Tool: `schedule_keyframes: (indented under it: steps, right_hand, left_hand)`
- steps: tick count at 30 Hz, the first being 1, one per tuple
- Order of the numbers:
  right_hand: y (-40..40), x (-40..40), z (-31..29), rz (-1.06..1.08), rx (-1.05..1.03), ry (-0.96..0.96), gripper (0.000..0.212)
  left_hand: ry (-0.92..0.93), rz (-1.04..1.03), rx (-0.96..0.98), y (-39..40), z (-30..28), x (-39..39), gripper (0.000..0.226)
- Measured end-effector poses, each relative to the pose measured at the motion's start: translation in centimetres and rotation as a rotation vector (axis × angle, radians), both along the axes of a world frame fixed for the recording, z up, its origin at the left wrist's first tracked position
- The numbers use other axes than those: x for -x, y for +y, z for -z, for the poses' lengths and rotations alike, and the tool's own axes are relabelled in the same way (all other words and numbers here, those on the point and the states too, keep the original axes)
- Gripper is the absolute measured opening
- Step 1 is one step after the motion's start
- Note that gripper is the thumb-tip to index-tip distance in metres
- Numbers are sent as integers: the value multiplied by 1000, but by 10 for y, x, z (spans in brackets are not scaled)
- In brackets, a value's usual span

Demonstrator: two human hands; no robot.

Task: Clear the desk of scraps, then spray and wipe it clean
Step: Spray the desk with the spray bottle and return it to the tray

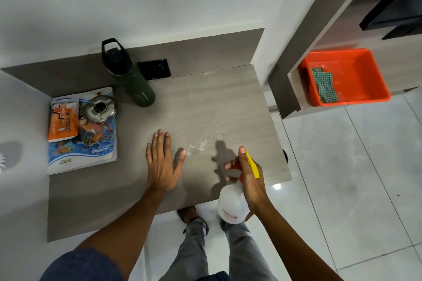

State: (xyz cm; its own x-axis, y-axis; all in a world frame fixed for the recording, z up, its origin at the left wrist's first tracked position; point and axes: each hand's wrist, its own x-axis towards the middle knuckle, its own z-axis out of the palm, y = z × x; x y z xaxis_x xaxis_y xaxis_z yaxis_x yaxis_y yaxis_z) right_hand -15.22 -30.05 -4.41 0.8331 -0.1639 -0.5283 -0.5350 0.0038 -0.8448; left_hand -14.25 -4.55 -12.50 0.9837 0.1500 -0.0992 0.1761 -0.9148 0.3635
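Right hand (250,180) wrapped around the neck of a white spray bottle (231,206), fingers curled on the red trigger, index finger laid along the yellow top. Bottle is tilted: long axis runs from its base, over the floor just off the table's (114,201) front edge near the right corner, up and forward to the nozzle above the table. Nozzle points toward the back of the table, at a patch of spray droplets (203,139) on the right-middle of the top. Bottle body sits below and to the left of the right hand; it's held in the air, not touching the table.

Left hand (163,162) lies flat, palm down on the table, middle area, fingers close together pointing toward the back edge, thumb spread out to the right, its tip just beside the droplets. It holds nothing.

Left edge of table: a blue printed book (91,150) with an orange wipes pack (62,121) and a round metal ashtray (99,108) on top. Dark green water bottle (130,77) stands near the back edge, just beside the book.

Off the table to the right, a red tub (356,75) sits on a low shelf, a green checked cloth (324,84) inside it.
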Motion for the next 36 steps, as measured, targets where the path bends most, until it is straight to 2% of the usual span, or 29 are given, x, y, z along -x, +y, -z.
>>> schedule_keyframes:
  steps: [9, 13, 17, 21, 26, 33, 36]
  right_hand:
    - [-75, -53, -18, 117, 5, -86, 53]
    - [-114, -83, -18, 187, 32, -134, 63]
    - [-153, -109, -17, 240, 14, -220, 54]
    - [-190, -137, -18, 296, -2, -301, 63]
    - [-235, -171, -25, 351, -9, -401, 39]
    - [-307, -227, -32, 405, 35, -503, 49]
    - [-335, -256, -36, 409, 55, -538, 46]
  left_hand:
    - [-29, 100, 15, -83, 1, -50, 84]
    - [-55, 144, 30, -126, 7, -71, 83]
    - [-78, 205, 17, -166, 14, -90, 81]
    - [-73, 243, 26, -200, 17, -109, 81]
    - [-84, 290, -6, -236, 19, -128, 82]
    - [-173, 320, -98, -281, 28, -145, 82]
    - [-171, 292, -113, -286, 37, -146, 81]
